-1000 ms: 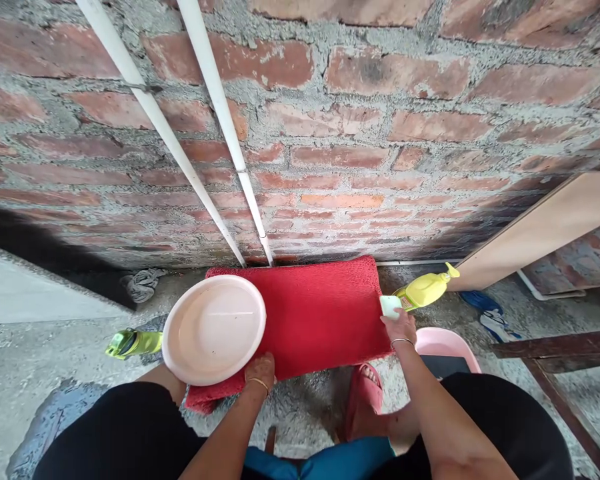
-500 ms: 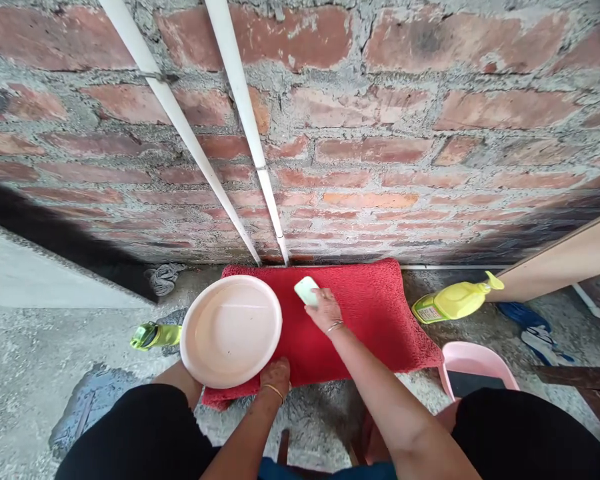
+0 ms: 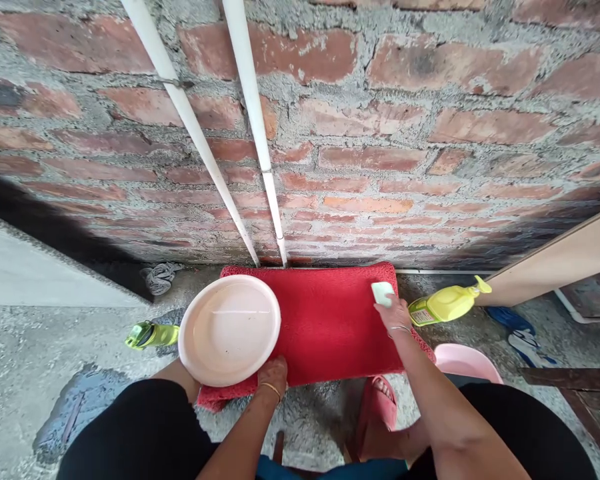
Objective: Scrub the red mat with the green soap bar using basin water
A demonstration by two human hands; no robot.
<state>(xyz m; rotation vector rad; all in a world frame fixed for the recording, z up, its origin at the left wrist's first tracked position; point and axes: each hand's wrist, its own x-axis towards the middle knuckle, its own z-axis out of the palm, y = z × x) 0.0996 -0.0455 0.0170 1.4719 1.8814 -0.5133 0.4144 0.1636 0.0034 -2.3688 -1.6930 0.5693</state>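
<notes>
A wide red towel [image 3: 330, 327] lies spread over a low surface against the wall. My right hand [image 3: 394, 313] is closed around a pale green rounded rectangular block [image 3: 382, 293], near the towel's right end. At the front edge, my left hand [image 3: 274, 375] grips the red towel beside the basin, with its fingers bent and partly hidden. A pale pink basin [image 3: 187, 347] with clear water in it stands on the towel's left end, close to that hand.
A yellow pump bottle [image 3: 445, 305] leans to the right of the towel, above a pink tub [image 3: 467, 360]. On the left lies a green bottle [image 3: 153, 335] and a grey rag [image 3: 161, 277]. Two white pipes [image 3: 267, 180] run down the brick wall. A red slipper [image 3: 380, 403] sits below.
My right hand has moved to the right across the towel with the pale green block. My left hand keeps its place by the basin. The view has shifted slightly.
</notes>
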